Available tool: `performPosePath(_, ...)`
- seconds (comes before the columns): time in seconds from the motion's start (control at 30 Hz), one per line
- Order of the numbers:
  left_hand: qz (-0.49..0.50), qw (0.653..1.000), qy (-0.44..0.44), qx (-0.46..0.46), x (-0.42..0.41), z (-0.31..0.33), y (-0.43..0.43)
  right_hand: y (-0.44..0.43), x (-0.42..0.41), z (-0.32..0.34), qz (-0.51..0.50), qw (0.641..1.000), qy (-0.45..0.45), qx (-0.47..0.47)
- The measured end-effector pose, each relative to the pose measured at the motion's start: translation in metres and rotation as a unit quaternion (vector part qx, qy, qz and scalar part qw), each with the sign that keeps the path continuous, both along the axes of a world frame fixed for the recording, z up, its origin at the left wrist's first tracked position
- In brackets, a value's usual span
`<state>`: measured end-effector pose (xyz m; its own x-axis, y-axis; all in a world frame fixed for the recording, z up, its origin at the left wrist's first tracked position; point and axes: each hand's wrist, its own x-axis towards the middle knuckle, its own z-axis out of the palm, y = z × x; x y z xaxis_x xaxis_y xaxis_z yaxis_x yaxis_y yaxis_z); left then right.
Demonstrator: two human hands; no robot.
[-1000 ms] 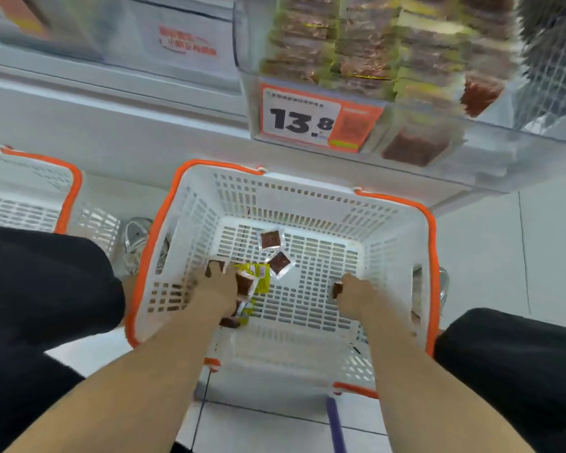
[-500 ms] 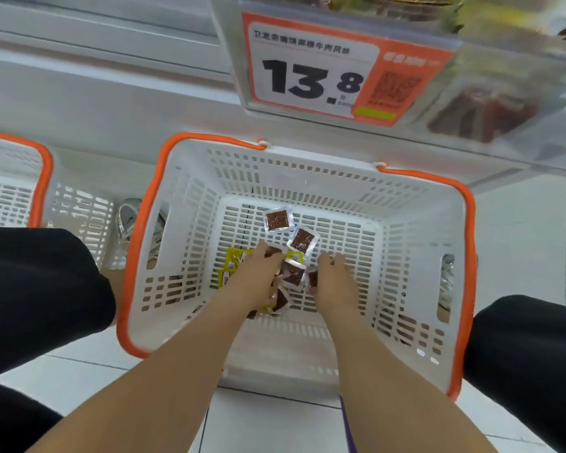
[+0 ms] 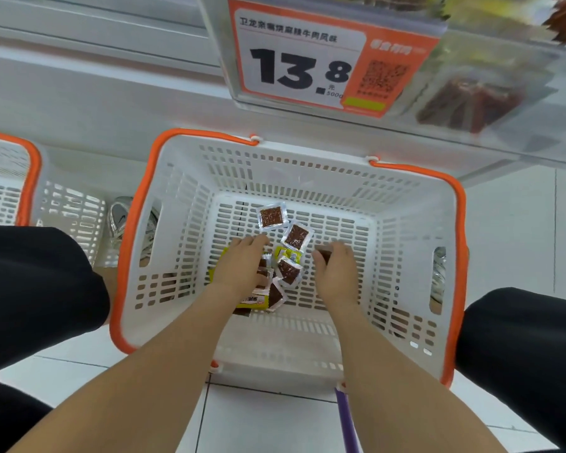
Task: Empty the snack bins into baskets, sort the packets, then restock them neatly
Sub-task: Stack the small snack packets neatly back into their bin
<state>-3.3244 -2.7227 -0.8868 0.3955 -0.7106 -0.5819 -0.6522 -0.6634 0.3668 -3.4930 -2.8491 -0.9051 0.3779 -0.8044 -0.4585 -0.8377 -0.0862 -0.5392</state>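
Observation:
A white basket with an orange rim (image 3: 134,243) stands on the floor between my knees. Small clear packets of brown snack (image 3: 271,217) (image 3: 296,236) lie loose on its slatted bottom. My left hand (image 3: 239,266) lies curled over a heap of yellow packets (image 3: 255,303) and brown packets (image 3: 288,270) near the basket's middle, gripping part of it. My right hand (image 3: 335,271) is just to the right of the heap. Its fingertips pinch one dark brown packet (image 3: 323,255).
A clear snack bin (image 3: 477,103) with brown packets overhangs the basket and carries a "13.8" price tag (image 3: 294,63). A second orange-rimmed basket (image 3: 30,178) stands at the left. A silver shoe (image 3: 120,220) sits beside the basket, my black-clad knees flank it, and a purple strip (image 3: 347,420) lies on the floor tiles.
My right hand has moved left from the basket's right side to the heap of packets. My left hand has shifted toward the middle with its packets. The view has tilted down and closer.

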Motion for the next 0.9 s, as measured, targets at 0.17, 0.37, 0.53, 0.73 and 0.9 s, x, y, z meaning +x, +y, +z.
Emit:
performPosePath(0.17,0.039,0.999,-0.011,-0.017,0.013,0.001,0.006,0.001,0.013,0.003,0.122,0.978,-0.068,0.154)
performPosePath(0.37,0.054,0.997,0.033,-0.054,0.013,0.007,0.008,0.025,0.005,-0.01,0.134,0.985,0.027,0.106)
performPosePath(0.53,0.244,0.95,0.144,-0.132,0.017,0.017,0.001,0.023,0.009,0.001,0.094,0.986,0.028,0.135)
performPosePath(0.73,0.404,0.885,0.196,-0.124,0.022,0.027,0.003,-0.005,0.026,0.041,-0.066,0.984,-0.106,0.124)
performPosePath(0.9,0.468,0.804,0.321,-0.177,0.007,0.065,-0.022,0.012,0.066,0.075,0.069,0.99,-0.126,-0.007)
